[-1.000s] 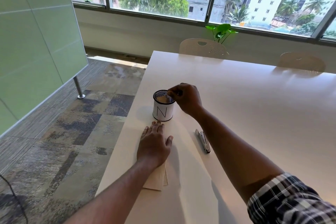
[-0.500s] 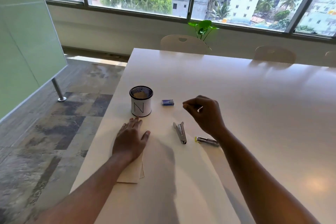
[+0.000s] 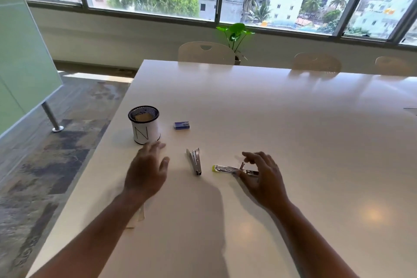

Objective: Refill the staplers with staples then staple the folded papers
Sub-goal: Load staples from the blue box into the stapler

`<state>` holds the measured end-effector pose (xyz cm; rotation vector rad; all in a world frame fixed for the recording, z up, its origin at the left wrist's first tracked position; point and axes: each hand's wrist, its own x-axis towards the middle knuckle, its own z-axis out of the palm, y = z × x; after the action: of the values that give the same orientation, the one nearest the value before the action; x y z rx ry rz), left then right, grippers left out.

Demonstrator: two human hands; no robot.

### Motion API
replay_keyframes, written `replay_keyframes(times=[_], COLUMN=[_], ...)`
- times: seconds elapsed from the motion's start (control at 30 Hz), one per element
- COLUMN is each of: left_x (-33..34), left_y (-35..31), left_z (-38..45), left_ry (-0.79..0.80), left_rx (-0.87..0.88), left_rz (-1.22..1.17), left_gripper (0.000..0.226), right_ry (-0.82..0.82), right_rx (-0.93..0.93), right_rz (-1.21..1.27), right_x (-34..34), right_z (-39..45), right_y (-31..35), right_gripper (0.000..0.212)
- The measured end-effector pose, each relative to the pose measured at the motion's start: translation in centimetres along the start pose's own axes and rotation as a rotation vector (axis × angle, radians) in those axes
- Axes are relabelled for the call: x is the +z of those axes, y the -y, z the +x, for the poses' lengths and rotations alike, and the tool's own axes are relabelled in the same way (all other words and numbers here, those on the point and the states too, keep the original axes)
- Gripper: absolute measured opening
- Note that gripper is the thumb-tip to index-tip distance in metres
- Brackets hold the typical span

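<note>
**Hands over two staplers, mesh cup at the table edge**

A black mesh cup with a white band marked N [image 3: 144,124] holds tan folded paper. A small blue staple box [image 3: 181,125] lies beside it. The right hand [image 3: 261,176], fingers loosely spread, touches the yellow-tipped metal stapler [image 3: 228,169]. The left hand [image 3: 146,172] hovers relaxed, blurred, near the grey metal stapler [image 3: 195,161].

Both bare forearms reach forward from the lower edge of the view. The left hand [image 3: 145,174] is palm down, its fingers [image 3: 155,145] extended and blurred (their exact spread cannot be told). The right hand [image 3: 261,178] is loosely curved, thumb below the bent forefinger, fingertips [image 3: 244,154] pointing left.
</note>
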<state>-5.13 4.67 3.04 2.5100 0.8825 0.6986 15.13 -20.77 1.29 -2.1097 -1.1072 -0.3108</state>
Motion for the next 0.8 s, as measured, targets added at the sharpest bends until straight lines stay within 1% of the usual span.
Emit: replay_keyframes(times=[0.07,0.13,0.3,0.4,0.5,0.67,0.8], left_x=[0.8,1.8,4.3,5.2,5.7,5.5,4.9], left_y=[-2.2,-4.3,-7.8,-8.3,-8.3,-7.8,-7.2], left_z=[-1.5,-2.7,-4.4,-5.1,-5.6,-6.4,-7.7], left_ry=[-0.028,-0.020,0.033,0.061,0.045,0.051,0.072], left_rx=[0.141,0.227,0.300,0.298,0.299,0.267,0.209], left_rz=[-0.076,-0.134,-0.158,-0.126,-0.102,-0.123,-0.196], left_gripper=[0.040,0.040,0.040,0.045,0.047,0.029,0.024], right_ry=[0.033,0.075,0.111,0.121,0.156,0.187,0.207], right_rx=[0.037,0.059,0.059,0.020,-0.053,-0.115,-0.135], right_rz=[-0.004,-0.016,0.021,0.063,0.095,0.149,0.140], right_x=[0.5,0.9,1.1,0.9,0.7,0.4,0.0], right_z=[-0.5,-0.7,-0.4,-0.7,-1.2,-2.6,-3.7], right_y=[-0.4,-0.6,-0.9,-1.2,-1.5,-1.0,-0.4], right_gripper=[0.045,0.039,0.022,0.021,0.021,0.025,0.025])
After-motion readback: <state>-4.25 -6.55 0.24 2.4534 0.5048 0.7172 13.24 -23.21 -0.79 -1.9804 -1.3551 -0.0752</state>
